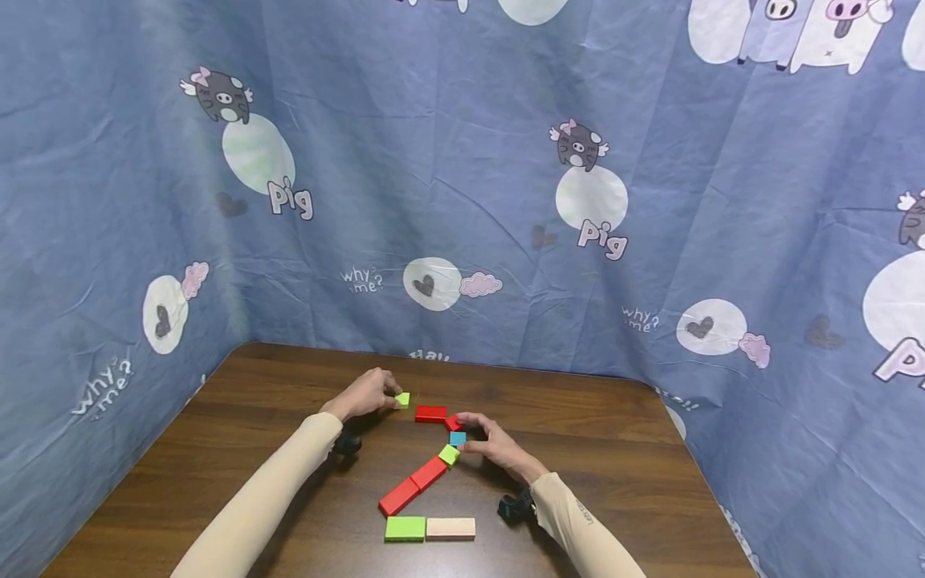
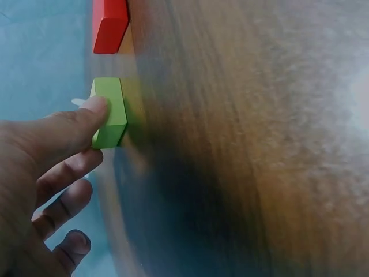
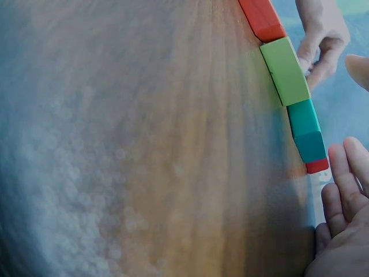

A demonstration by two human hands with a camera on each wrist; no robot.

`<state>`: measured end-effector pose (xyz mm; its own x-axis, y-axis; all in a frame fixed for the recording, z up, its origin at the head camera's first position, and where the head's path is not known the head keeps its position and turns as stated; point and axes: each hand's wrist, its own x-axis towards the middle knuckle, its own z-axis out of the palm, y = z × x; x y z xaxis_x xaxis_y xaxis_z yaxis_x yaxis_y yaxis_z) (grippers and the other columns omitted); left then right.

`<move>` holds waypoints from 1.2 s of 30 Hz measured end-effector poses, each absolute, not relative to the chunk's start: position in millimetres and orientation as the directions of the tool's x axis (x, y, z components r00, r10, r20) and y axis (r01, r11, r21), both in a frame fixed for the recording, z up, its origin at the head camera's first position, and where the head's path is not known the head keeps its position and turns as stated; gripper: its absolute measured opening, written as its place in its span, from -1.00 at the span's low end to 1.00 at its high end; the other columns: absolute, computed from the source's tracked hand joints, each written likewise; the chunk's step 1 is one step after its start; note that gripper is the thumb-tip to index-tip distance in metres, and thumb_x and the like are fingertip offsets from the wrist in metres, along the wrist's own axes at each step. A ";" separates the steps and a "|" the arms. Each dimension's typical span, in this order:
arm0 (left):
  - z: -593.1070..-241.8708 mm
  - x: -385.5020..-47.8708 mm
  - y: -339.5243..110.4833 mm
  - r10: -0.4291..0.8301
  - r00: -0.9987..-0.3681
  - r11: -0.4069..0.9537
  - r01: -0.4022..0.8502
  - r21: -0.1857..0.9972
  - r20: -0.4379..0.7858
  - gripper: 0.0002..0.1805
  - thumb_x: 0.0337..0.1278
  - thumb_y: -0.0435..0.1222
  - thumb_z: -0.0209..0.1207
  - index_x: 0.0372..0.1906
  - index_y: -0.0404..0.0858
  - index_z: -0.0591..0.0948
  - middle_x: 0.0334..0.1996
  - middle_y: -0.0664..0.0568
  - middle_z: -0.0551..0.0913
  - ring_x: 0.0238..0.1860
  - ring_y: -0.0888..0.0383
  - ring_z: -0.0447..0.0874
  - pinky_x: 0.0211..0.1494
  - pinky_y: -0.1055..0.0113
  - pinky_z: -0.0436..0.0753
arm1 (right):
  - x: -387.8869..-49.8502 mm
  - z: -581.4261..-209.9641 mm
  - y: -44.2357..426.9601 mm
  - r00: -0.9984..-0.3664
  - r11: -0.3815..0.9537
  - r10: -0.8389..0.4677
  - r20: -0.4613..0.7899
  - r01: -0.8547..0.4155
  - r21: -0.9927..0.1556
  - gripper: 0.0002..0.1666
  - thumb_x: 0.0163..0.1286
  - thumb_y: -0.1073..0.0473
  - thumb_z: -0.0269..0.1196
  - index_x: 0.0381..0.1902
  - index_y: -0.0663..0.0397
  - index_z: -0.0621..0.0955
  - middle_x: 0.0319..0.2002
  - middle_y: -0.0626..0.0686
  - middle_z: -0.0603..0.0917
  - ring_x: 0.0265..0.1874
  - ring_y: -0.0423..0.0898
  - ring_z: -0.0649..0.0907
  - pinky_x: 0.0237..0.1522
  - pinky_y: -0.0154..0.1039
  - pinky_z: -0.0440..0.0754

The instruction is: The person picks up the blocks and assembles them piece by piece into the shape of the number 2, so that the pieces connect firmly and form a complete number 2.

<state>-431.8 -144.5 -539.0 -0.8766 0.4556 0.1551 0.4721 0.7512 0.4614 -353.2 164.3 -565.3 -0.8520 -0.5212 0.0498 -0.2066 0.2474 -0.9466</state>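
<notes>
My left hand (image 1: pixel 365 394) pinches a small lime-green block (image 2: pixel 116 112) between thumb and fingers at the far side of the table. A red block (image 1: pixel 430 413) lies just to its right, apart from it. My right hand (image 1: pixel 500 446) is spread beside a bent line of blocks, thumb and fingers apart with nothing gripped. Its fingertips are by a small red block (image 1: pixel 453 422), and its thumb is near a blue block (image 1: pixel 458 438). The right wrist view shows the blue block meeting another lime-green block (image 3: pixel 286 72), with a red block (image 3: pixel 263 20) beyond.
Two red blocks (image 1: pixel 399 496) run diagonally toward the front left from the lime-green one. Nearer the front, a green block (image 1: pixel 405 528) and a pale wood block (image 1: pixel 451 528) lie end to end. A blue printed curtain (image 1: pixel 462 201) hangs behind the brown table (image 1: pixel 614 466).
</notes>
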 end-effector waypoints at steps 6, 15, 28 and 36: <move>-538.3 -422.3 -146.5 0.519 -0.834 0.713 0.543 0.444 0.187 -0.76 -0.07 -0.24 0.40 -0.24 -0.25 0.76 -0.26 0.07 0.70 -0.16 0.07 0.57 -0.05 0.16 0.52 | -348.1 -557.1 163.9 -0.847 0.247 -0.528 0.059 -0.219 -0.944 -0.33 0.25 0.32 0.28 0.31 0.24 0.37 0.28 0.23 0.43 0.31 0.17 0.32 0.34 0.18 0.08; -543.0 -419.7 -147.1 0.503 -0.850 0.719 0.514 0.469 0.160 -0.75 -0.04 -0.21 0.39 -0.21 -0.21 0.76 -0.24 0.11 0.69 -0.12 0.09 0.58 -0.04 0.16 0.54 | -336.2 -536.0 163.0 -0.839 0.237 -0.543 0.037 -0.196 -0.952 -0.32 0.27 0.36 0.24 0.33 0.35 0.31 0.31 0.34 0.36 0.32 0.26 0.29 0.34 0.21 0.11; -546.9 -416.7 -145.4 0.546 -0.811 0.688 0.577 0.441 0.210 -0.72 -0.06 -0.15 0.40 -0.21 -0.19 0.76 -0.26 0.12 0.68 -0.17 0.12 0.56 -0.11 0.25 0.53 | -337.8 -535.9 163.9 -0.816 0.248 -0.574 0.064 -0.248 -0.936 -0.32 0.28 0.36 0.23 0.32 0.41 0.28 0.30 0.39 0.36 0.31 0.30 0.30 0.34 0.23 0.10; -548.8 -416.5 -143.9 0.534 -0.824 0.698 0.556 0.451 0.189 -0.69 -0.04 -0.12 0.39 -0.18 -0.18 0.76 -0.24 0.13 0.68 -0.18 0.15 0.54 -0.14 0.27 0.52 | -338.6 -536.0 163.5 -0.815 0.255 -0.575 0.065 -0.254 -0.933 -0.33 0.28 0.36 0.23 0.32 0.42 0.29 0.29 0.39 0.36 0.31 0.31 0.29 0.34 0.22 0.11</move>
